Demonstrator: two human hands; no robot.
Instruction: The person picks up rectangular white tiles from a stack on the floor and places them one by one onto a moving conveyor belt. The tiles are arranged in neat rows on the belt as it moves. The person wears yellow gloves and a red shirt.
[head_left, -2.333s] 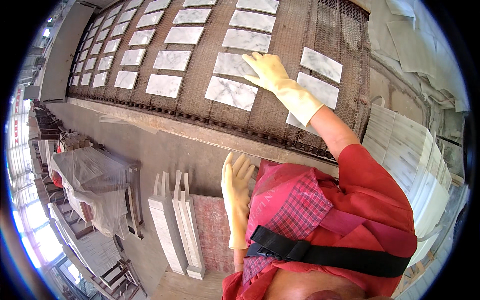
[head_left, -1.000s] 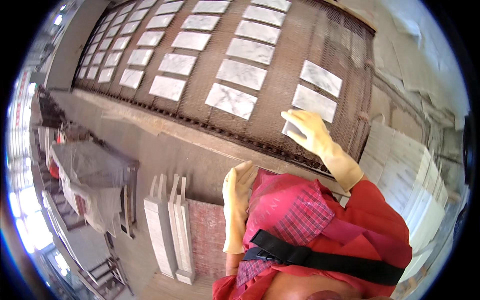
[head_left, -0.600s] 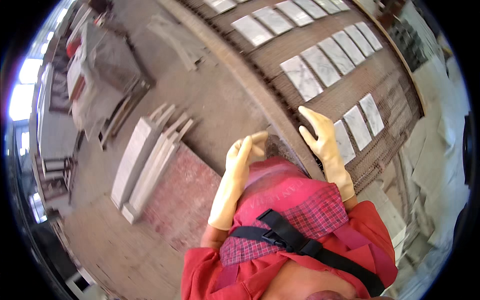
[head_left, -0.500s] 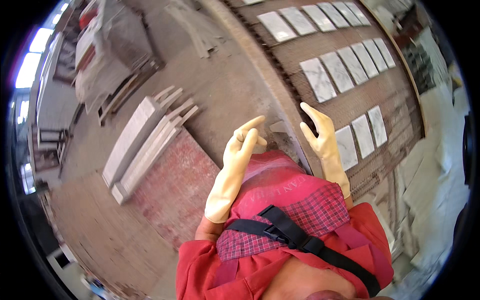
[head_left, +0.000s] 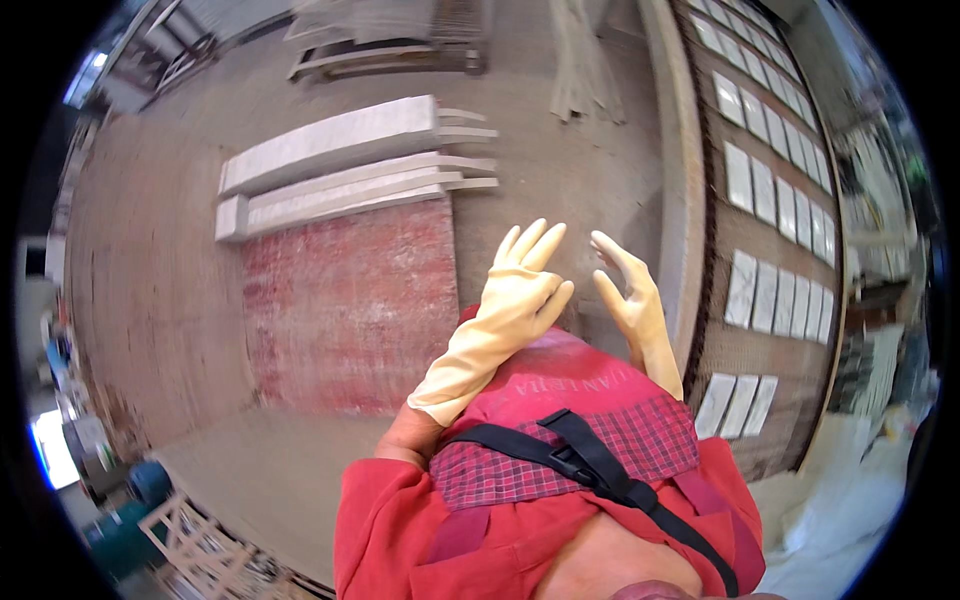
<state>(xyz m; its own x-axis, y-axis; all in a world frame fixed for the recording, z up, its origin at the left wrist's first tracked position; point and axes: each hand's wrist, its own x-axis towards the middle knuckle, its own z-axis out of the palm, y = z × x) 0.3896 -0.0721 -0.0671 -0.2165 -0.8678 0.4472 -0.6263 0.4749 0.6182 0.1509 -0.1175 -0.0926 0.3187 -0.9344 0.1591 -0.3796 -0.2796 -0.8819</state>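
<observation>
Hovering hands: left hand (head_left: 520,290) and right hand (head_left: 632,300), both in cream rubber gloves, raised mid-frame, fingers spread, holding nothing.
Tiles: pale marble tiles (head_left: 765,190) lie in rows on a mesh conveyor (head_left: 700,250) at frame right (several already laid, gaps remain).
Slabs: long stone slabs (head_left: 340,160) upper left, untouched.

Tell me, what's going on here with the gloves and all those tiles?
A person in a red top and cream rubber gloves stands beside a mesh belt carrying rows of pale marbled tiles. Both the left hand and the right hand are raised with fingers spread, holding nothing and touching no tile. On the floor to the left lie long pale stone slabs and a reddish slab.
</observation>
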